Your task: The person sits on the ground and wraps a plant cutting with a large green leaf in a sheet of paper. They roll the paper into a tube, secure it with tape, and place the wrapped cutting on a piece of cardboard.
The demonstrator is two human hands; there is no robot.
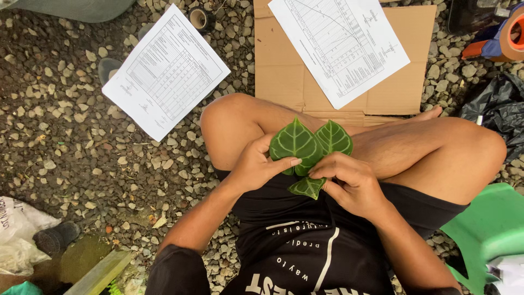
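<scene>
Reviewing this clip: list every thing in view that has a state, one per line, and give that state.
Left hand: closed on the green leaves, thumb across the front.
Right hand: pinching the lowest leaf.
Green leaves: held fanned, veined faces up.
Left printed sheet: flat on gravel.
Right printed sheet: flat on the cardboard.
Cardboard: flattened, creased.
Tape roll: lying on gravel.
Black bag: crumpled.

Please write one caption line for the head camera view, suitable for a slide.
Seated cross-legged on gravel, left hand and right hand hold green heart-shaped leaves.
</scene>
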